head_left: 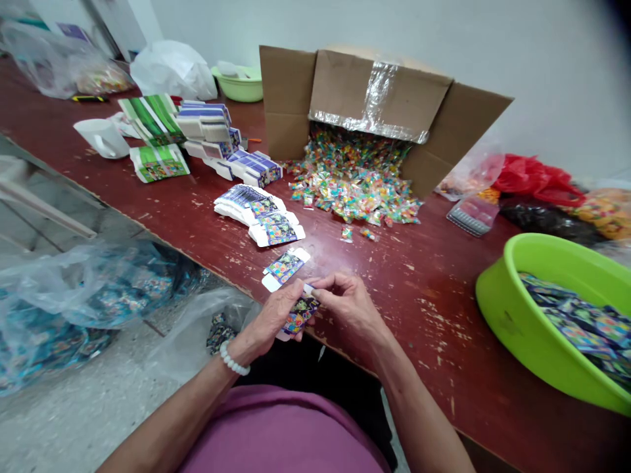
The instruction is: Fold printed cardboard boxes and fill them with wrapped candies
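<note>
Between my hands, over the front edge of the table, is a small printed candy box [299, 315], dark with colourful pictures. My left hand [276, 312] wraps round it from the left side. The fingers of my right hand [345, 299] pinch a white end flap of the same box. Just beyond it, a flattened carton [286, 266] lies alone on the wood. Farther back spreads a fanned pile of the same flat cartons [261, 213]. A few wrapped candies [347, 233] lie loose to the right of that pile.
An opened cardboard box [379, 92] spills wrapped candies [365, 190] onto the red table [409, 282]. On the right stands a green basin [513, 328] full of packed boxes. Stacked cartons [158, 161] and a white mug [104, 138] sit back left. Plastic bags [98, 289] lie below the left edge.
</note>
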Motion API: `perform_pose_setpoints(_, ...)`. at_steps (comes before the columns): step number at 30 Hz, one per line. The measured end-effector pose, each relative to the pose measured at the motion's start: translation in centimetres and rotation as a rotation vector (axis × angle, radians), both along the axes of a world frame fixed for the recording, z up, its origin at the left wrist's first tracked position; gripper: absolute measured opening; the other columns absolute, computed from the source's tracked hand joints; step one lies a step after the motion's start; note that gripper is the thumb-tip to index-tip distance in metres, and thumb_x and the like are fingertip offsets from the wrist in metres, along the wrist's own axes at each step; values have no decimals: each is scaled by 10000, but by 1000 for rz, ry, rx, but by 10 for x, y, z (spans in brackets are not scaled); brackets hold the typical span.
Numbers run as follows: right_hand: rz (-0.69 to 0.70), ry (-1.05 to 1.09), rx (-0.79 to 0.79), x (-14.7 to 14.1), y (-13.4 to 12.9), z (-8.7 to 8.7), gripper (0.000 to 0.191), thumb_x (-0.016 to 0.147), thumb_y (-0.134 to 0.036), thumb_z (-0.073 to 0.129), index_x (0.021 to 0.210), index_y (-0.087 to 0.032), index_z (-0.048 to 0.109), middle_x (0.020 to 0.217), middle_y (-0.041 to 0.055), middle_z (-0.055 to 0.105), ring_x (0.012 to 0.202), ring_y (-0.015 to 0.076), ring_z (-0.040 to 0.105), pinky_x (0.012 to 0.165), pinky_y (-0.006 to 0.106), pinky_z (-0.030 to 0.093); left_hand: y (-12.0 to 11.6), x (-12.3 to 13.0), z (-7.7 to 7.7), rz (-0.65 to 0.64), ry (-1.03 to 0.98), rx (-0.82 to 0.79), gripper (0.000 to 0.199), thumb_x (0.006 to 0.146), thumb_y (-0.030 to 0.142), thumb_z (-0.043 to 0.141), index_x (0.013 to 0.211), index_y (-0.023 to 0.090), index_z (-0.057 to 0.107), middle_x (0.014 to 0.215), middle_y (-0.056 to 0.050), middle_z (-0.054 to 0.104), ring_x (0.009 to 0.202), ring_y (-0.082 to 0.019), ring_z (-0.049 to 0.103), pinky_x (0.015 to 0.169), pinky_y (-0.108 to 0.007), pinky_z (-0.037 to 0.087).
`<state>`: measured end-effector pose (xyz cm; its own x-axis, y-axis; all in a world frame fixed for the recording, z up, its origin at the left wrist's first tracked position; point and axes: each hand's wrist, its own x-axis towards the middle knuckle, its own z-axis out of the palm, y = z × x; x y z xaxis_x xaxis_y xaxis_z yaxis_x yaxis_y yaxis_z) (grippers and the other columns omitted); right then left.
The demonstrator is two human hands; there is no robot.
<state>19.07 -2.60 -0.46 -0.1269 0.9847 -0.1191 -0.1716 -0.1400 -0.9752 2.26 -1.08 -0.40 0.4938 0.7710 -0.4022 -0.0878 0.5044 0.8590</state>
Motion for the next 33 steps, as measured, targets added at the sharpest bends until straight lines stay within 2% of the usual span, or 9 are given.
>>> perform_pose_setpoints(6,49,-346,279,2,-9,4,145,901,-363,654,901,-259,754,917,31,712,784,181,636,755,320,494,-1,5,-1,53,-30,-75,604,862,637,579,1329,255,572,821,-20,634,584,-135,624,400,-201,476)
perform_pose_setpoints(9,11,-413,242,14,9,-10,202,906,-397,625,879,-237,745,847,24,695,776,189,623,735,310,485,0,8,-3,38,-107,-112,522,863,551,629,1301,286,527,839,2,637,550,-125,623,461,-229,505)
perform_pose_setpoints(12,-274,-625,121,39,51,-23,281,915,-426,561,858,-201,719,761,17,673,736,192,616,702,295,481,4,8,-4,18,-164,-110,434,812,395,733,1173,254,538,934,-23,668,668,-147,656,599,-282,553)
perform_pose_setpoints(14,-497,-823,52,58,83,-28,269,914,-380,536,991,-185,704,934,57,701,891,219,631,821,325,478,6,6,-5,-3,-135,-72,415,762,322,785,1095,220,560,1024,-48,671,761,-153,650,673,-298,555)
perform_pose_setpoints(21,-636,-947,-83,73,138,-45,204,775,-297,695,925,-159,695,1206,184,594,1187,372,492,993,519,352,18,-17,-22,-31,226,290,480,722,233,773,1149,226,554,920,10,628,820,-158,592,738,-273,496)
perform_pose_setpoints(24,-583,-883,-57,69,126,-47,161,802,-325,666,880,-185,682,1060,109,661,1070,306,559,938,449,405,22,-28,-26,-164,385,417,458,737,274,760,1171,225,623,989,-16,656,883,-181,599,771,-283,491)
perform_pose_setpoints(26,-515,-806,-33,66,105,-43,192,826,-368,643,891,-189,672,909,55,686,884,237,608,818,363,460,23,-32,-25,-204,400,338,361,742,335,763,1061,203,660,897,-14,664,786,-171,606,667,-266,494)
perform_pose_setpoints(30,-256,-341,9,50,40,-32,265,821,-415,683,960,-189,672,834,21,691,645,145,552,615,262,432,22,-31,-22,37,257,94,392,707,406,806,957,197,589,799,4,647,663,-157,618,489,-231,488)
perform_pose_setpoints(33,-152,-158,-26,33,-3,-27,238,858,-402,661,996,-208,671,908,30,702,677,148,576,624,265,457,19,-28,-22,225,123,5,445,659,374,858,927,192,554,866,-10,668,694,-164,655,516,-253,539)
